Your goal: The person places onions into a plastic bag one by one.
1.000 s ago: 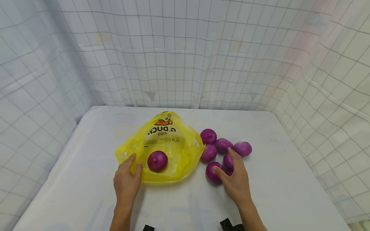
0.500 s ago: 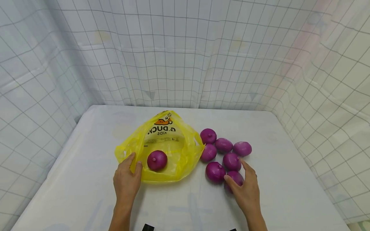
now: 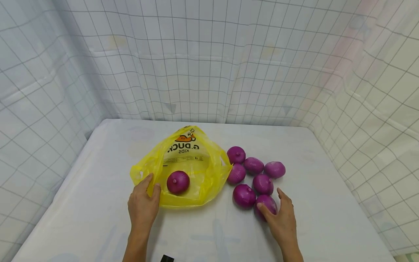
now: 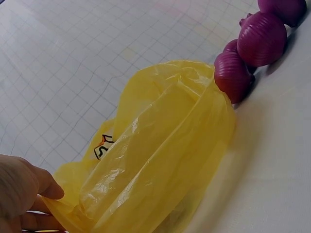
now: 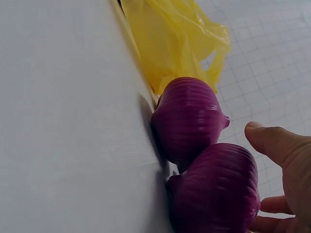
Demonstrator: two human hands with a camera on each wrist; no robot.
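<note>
A yellow plastic bag (image 3: 203,189) lies with its mouth toward me, and one red onion (image 3: 178,182) is inside it. My left hand (image 3: 143,203) pinches the bag's left edge between thumb and fingers, as the left wrist view also shows. Beside the frontmost loose onion (image 3: 268,204), my right hand (image 3: 283,220) is spread around its right side. In the right wrist view the thumb (image 5: 274,141) stands off that onion (image 5: 216,189), while other fingers are at its side. Another onion (image 3: 243,196) sits just left of it.
Several more loose onions cluster behind, among them a back onion (image 3: 236,155) and a rightmost onion (image 3: 275,169). One onion (image 3: 236,174) is against the bag's right side. Gridded white curtains (image 3: 203,72) surround the white-covered table (image 3: 327,203).
My right hand has drawn back toward me and to the right, from over the middle onions to the frontmost one. My left hand stays at the bag's edge.
</note>
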